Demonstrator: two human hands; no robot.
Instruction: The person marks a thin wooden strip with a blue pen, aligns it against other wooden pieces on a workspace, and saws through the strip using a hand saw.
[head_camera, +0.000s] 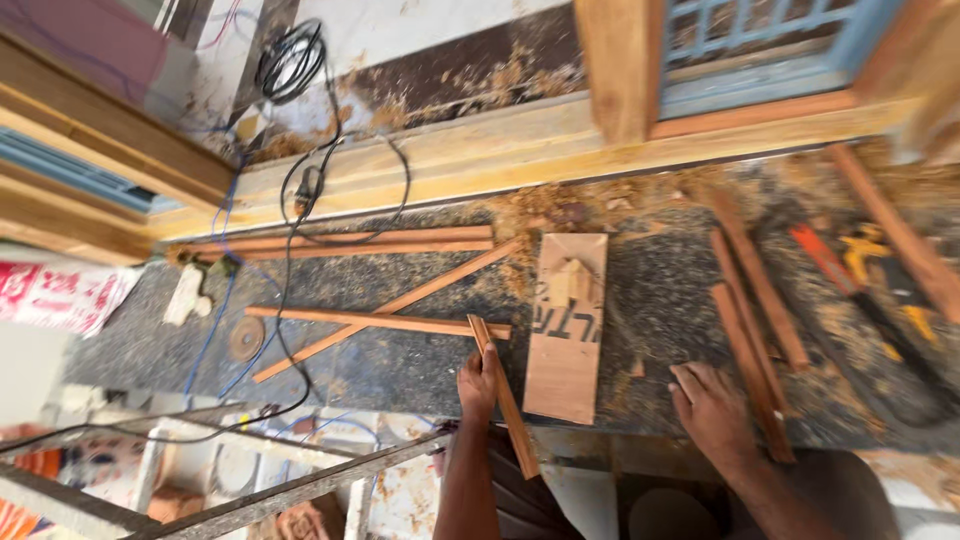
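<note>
Speckled dark stone worktop (400, 290), strewn with sawdust and shavings, seen from above. Nearest the viewer, left hand (478, 378) closed around a short wooden strip (503, 395), thumb and fingers wrapped about its upper part. Long axis of that strip slanting away from the body, upper end just past the fingers, lower end hanging off the near edge of the worktop. Right hand (708, 405) lying flat, fingers loosely spread, empty, palm down on the stone. Just right of that hand, touching or nearly so, two reddish battens (748, 345) running away from the body, side by side. Between the two hands, a flat board (567, 335) with a small block (572, 280) resting on its far half, lengthwise away from the body. Left hand clearly the nearer to the held strip; right hand nearer the battens. Beyond the left hand, two long thin slats (380, 322) crossed, the held strip's top end touching or just short of one. Farther off, a pair of long strips (350, 242) lying crosswise and a black cable (300, 190) looping over them. Far to the right of the right hand, yellow and orange tools (865, 260), blurred. Farthest, a pale timber sill (450, 160) and a blue-framed window (760, 60).
</note>
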